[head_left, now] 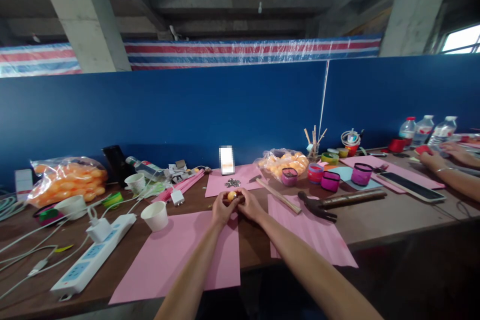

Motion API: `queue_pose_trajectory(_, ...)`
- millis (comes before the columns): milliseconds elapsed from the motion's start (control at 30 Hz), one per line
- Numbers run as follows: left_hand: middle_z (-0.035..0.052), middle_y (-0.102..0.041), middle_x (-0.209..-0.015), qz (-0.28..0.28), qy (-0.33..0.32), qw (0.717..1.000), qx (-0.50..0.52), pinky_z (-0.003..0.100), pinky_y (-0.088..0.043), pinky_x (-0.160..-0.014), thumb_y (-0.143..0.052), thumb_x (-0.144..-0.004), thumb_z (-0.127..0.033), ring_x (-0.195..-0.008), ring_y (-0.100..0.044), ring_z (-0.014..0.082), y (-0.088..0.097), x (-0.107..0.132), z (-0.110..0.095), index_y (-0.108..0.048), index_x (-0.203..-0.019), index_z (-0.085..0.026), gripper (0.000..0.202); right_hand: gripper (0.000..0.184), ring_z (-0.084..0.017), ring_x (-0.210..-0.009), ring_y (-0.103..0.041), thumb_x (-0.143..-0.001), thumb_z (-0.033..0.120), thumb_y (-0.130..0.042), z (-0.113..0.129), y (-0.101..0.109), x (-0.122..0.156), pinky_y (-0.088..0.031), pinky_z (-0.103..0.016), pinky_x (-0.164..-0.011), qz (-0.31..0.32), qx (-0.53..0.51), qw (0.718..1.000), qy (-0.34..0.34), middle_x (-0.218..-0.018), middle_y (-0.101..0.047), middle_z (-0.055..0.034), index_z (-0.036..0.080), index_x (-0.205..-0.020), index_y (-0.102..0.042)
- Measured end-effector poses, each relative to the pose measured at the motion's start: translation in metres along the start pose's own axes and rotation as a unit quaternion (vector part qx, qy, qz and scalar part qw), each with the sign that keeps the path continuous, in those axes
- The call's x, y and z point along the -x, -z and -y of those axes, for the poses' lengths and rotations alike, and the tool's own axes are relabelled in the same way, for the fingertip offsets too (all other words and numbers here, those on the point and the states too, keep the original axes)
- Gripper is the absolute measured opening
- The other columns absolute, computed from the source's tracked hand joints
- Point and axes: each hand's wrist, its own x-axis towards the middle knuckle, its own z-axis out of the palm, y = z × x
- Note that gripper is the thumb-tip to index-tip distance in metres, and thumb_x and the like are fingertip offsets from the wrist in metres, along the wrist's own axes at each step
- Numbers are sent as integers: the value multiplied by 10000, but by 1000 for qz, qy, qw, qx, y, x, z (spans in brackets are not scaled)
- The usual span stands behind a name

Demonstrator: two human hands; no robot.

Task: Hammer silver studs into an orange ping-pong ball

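A small orange ball [232, 195], like a table tennis ball, sits between my two hands over the middle of the table. My left hand [224, 209] has its fingers closed around the ball's left side. From the right, my right hand [250, 205] grips the same ball, thumbs close together. Something dark shows beside the ball, too small to make out. Just beyond my fingers, a little heap of small metal pieces [233, 183] lies on a pink sheet [213, 186]. A small hammer [281, 197] with a pale wooden handle rests right of my right hand.
A claw hammer [352, 199] lies farther right. Bags of orange balls stand left [71, 180] and behind [283, 161]. On the left are a paper cup [155, 215], a power strip [95, 255] and loose cables. Another person's hand [431, 160] is at far right.
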Motion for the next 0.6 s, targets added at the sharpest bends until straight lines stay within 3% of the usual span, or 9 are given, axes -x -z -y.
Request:
queue_pose_trajectory(267,65,-640,-825,-8,-15,999,-37,299,-461,-654,-585,-624,-450,-687,-594,176,2,-1,-2,-616,-847,-157,370,282,-164,-768,-588,-707,225,-540,3,1,1,-467,-280,-684,5,-6,1000,1,-920,-605,-43,186,-984,-506)
queue_pose_trajectory(600,56,-679,-789,59,-2,997,-45,265,-457,-610,-434,-735,-481,-696,-611,192,6,1,-5,-642,-905,-154,423,371,-190,-845,-591,-723,279,-574,-1,0,-3,-464,-320,-762,5,-21,1000,-2,-1026,-612,-79,177,-1079,-546)
